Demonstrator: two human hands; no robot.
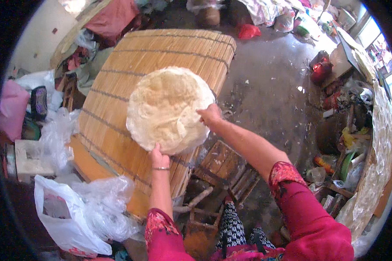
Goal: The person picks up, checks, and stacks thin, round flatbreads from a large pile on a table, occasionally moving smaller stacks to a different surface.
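Note:
A large, round, pale flatbread or thin dough sheet with a crinkled surface and ragged rim lies over, or is held just above, a slatted bamboo mat; I cannot tell whether it touches the mat. My left hand grips its near edge, thumb on top, with a thin bangle at the wrist. At the right edge, my right hand pinches the sheet between thumb and fingers. The fingers beneath the sheet are hidden. Dark cords run across the mat, which covers most of an orange-brown tabletop.
A white plastic bag and crumpled clear plastic lie at the near left. Below the mat's right side stand a wooden stool and an open box. Cluttered shelves line the right; a red bag rests on the floor beyond.

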